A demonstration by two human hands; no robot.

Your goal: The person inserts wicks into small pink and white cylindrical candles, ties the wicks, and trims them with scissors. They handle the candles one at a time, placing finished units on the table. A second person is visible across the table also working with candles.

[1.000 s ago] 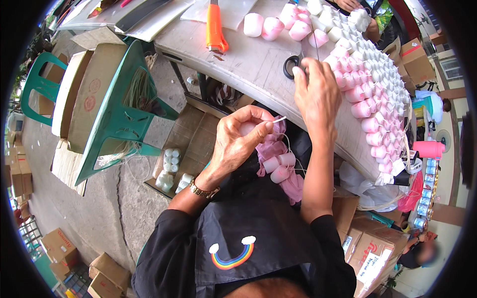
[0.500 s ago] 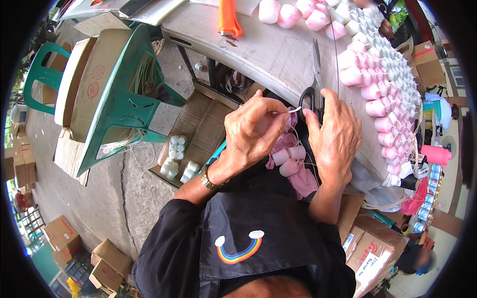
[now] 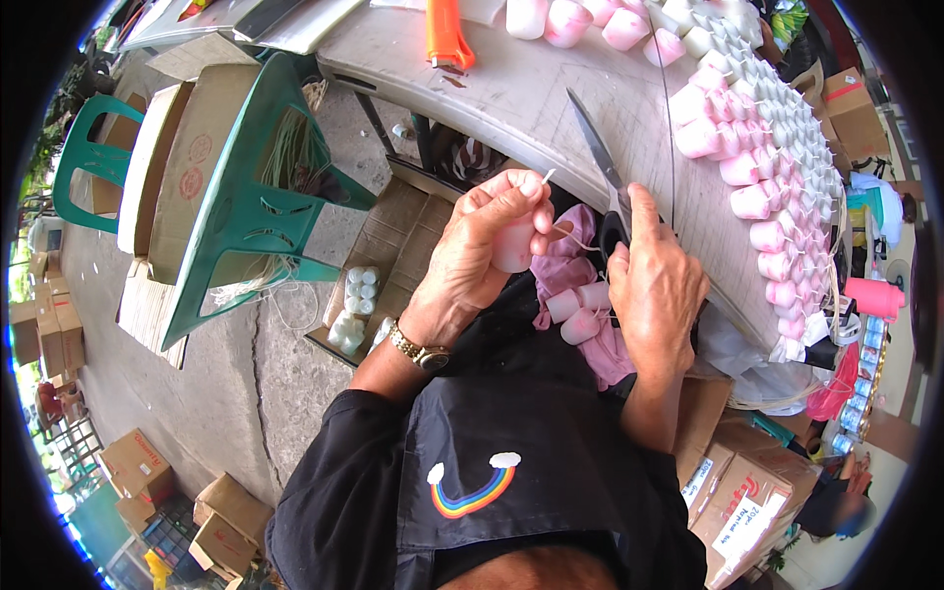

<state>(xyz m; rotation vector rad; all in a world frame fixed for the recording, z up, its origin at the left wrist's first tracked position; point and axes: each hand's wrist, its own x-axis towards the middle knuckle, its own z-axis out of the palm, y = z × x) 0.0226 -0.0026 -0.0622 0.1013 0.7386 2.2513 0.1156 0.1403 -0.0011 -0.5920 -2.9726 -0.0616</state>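
Note:
My left hand (image 3: 470,251) is closed round a small pink-and-white plastic cup-like piece (image 3: 511,250). A short white string end (image 3: 549,178) sticks up from between its thumb and forefinger. In my right hand (image 3: 657,300) is a pair of black-handled scissors (image 3: 596,138), the blades pointing up and left over the table edge. The forefinger lies stretched along them. Below the hands, several similar pieces (image 3: 580,326) on string rest against a pink cloth (image 3: 610,362) over my lap.
A strung sheet of pink and white pieces (image 3: 752,202) covers the right of the table (image 3: 511,84). An orange cutter (image 3: 448,37) lies at its far side. Left stand a green plastic chair (image 3: 226,231) and an open cardboard box (image 3: 388,231) holding white pieces. Boxes (image 3: 742,501) stand at lower right.
My left hand has turned upward, bringing the cup-like piece and string end into clear view. The scissors have swung left in my right hand, whose forefinger now points up along them.

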